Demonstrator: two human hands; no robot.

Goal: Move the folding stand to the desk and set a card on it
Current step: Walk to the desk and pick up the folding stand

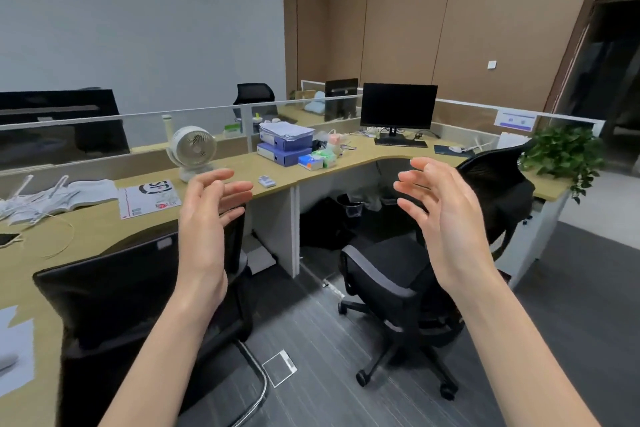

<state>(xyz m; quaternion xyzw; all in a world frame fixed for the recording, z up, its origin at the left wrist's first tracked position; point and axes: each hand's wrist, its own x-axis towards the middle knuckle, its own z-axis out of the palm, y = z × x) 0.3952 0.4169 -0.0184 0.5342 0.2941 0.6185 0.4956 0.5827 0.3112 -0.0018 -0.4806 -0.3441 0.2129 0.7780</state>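
Observation:
Both my hands are raised in front of me above the chairs, palms facing each other and fingers spread. My left hand [207,218] and my right hand [440,215] hold nothing. The long tan desk [97,229] runs from the left to the far right corner. A small blue-and-white card-sized pack [266,181] lies near its front edge, beyond my left fingers. A white thin-legged object [476,146], possibly the folding stand, sits on the desk's right wing. I cannot tell for sure which object is the stand.
A white fan [192,152], stacked blue binders [285,149] and a black monitor [398,111] stand on the desk. A booklet [149,198] and white clutter [38,198] lie at the left. Two black chairs [415,274] [114,305] block the desk front. A plant [564,156] is at the right.

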